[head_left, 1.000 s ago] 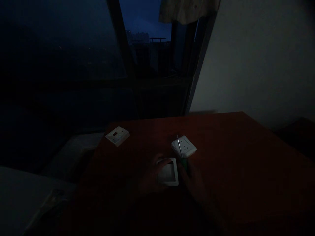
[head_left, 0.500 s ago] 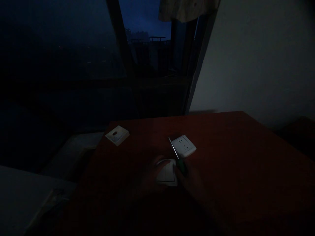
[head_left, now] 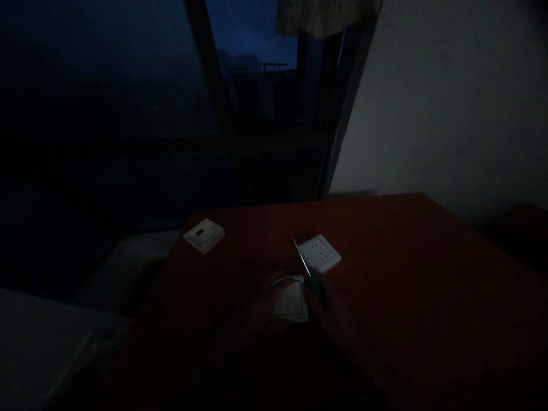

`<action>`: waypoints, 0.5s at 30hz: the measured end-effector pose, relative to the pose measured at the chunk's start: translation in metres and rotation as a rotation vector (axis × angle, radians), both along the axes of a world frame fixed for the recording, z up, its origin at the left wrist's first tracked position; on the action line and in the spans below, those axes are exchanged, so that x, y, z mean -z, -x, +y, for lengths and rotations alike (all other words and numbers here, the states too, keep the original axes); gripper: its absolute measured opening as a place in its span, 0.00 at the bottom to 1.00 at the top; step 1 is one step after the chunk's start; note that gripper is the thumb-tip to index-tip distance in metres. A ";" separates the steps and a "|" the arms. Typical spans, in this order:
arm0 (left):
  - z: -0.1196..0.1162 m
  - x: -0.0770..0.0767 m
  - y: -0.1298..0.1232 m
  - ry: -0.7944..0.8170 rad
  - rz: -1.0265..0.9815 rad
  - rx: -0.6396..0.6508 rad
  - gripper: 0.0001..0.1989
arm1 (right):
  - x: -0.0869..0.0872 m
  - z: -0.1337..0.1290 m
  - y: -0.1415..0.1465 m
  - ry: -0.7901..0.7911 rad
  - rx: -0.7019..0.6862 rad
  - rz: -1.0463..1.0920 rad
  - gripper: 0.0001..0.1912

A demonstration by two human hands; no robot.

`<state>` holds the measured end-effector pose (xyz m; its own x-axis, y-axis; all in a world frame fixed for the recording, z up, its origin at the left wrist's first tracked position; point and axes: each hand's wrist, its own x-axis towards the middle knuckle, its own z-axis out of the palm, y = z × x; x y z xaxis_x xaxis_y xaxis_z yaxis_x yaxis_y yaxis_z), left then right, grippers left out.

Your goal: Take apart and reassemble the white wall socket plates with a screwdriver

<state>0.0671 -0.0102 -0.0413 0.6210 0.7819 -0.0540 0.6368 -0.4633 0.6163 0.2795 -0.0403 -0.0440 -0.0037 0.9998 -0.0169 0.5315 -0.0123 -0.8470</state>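
Near the front middle of the table, my left hand (head_left: 265, 305) is closed on the left side of a white wall switch (head_left: 291, 302), with its thumb across the top. My right hand (head_left: 331, 314) grips a screwdriver (head_left: 315, 288) by its green handle, and its fingers lie at the switch's right edge. The metal shaft points up and to the left, away from the switch. Just beyond the tool lies a white wall socket (head_left: 321, 253), face up. Dim light hides much of both hands.
A white square box-like plate (head_left: 204, 235) with a dark opening lies at the far left of the reddish-brown table (head_left: 385, 240). Behind the table are a dark window (head_left: 265, 103) and a pale wall (head_left: 445, 108). A patterned cloth (head_left: 325, 17) hangs at the top.
The switch has tilted slightly in my hands, and a dark gap now shows along its top edge instead of its lower and right edges. The screwdriver stays nearly still.
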 end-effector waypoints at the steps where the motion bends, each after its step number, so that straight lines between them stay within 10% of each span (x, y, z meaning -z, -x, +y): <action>1: 0.000 -0.001 -0.001 -0.001 0.003 0.005 0.45 | 0.000 0.000 0.000 -0.008 -0.002 0.004 0.15; 15: 0.001 -0.027 -0.014 0.035 0.137 0.013 0.45 | 0.003 0.000 -0.001 -0.021 -0.016 -0.006 0.14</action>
<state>0.0811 -0.0093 -0.0143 0.6161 0.7699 -0.1661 0.7100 -0.4516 0.5403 0.2806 -0.0405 -0.0467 -0.0199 0.9998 0.0038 0.5365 0.0139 -0.8438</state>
